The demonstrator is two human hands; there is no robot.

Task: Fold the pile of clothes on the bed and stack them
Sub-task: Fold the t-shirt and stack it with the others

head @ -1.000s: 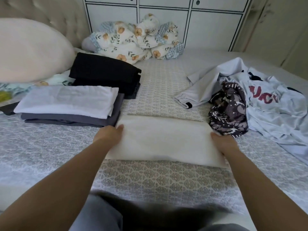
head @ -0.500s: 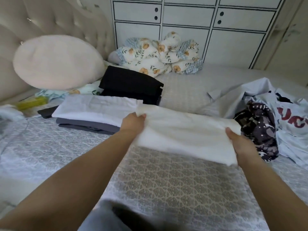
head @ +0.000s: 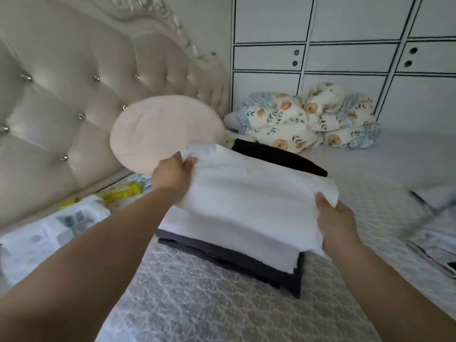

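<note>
unfolded clothes (head: 434, 233) blurred, cut off at right

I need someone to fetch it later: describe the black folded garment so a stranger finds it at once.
Start at the tufted headboard and the round pink cushion leaning on it. Just right of the cushion, before the floral bedding, lies the black folded garment. It is the only black item, behind the grey-and-white stack.

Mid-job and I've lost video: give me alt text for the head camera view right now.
Both hands, left hand and right hand, grip the ends of a folded white fluffy cloth held over a stack of folded white and dark grey clothes on the patterned grey bedspread. Behind lie a folded black garment, a round pale pink cushion and a cream tufted headboard.
</note>
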